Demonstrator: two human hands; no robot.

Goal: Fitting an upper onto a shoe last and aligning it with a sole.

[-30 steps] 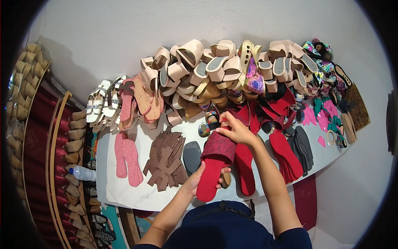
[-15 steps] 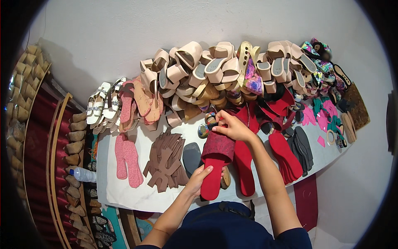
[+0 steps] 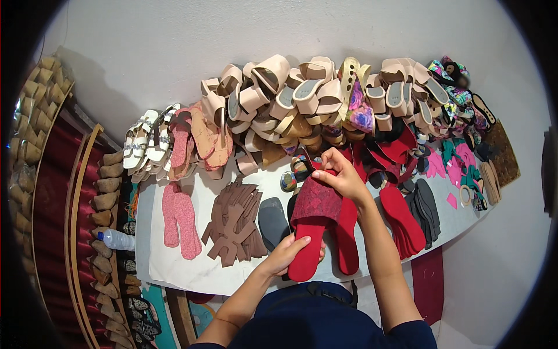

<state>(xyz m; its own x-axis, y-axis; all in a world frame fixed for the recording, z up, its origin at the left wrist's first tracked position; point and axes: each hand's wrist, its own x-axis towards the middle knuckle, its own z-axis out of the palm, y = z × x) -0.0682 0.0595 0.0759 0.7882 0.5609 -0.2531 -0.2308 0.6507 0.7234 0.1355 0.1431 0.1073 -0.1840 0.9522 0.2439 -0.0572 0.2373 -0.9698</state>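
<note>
Nearest me, the left hand [image 3: 293,256] grips the heel end of a red slipper [image 3: 317,203], thumb pressed flat on the insole, fingers wrapped underneath; the right hand [image 3: 343,177] has its fingers curled and its thumb at the toe end, though whether they pinch the edge I cannot tell; the slipper is held up over the front of the table [image 3: 157,256], toe pointing away from me, its dark-red patterned strap facing up.

It partly hides a single red sole [image 3: 347,247] just to its right; the right forearm crosses my view between that and a stack of red soles [image 3: 404,227], with dark grey soles [image 3: 428,215] beside it; to the left I have a grey sole [image 3: 273,224], brown strap pieces [image 3: 235,224] and two pink soles [image 3: 189,232].

Farther back, a heap of beige heeled sandals [image 3: 314,93] crowds the table, with white sandals [image 3: 136,145] at its left and pink and green cut pieces [image 3: 453,163] to the right; a pale sheet covers much of the tabletop; off the left edge I see a clear bottle [image 3: 119,240], rows of shoe lasts [image 3: 104,202] and a dark-red curtain [image 3: 52,198]; behind everything rises a plain pale wall [image 3: 261,29].
</note>
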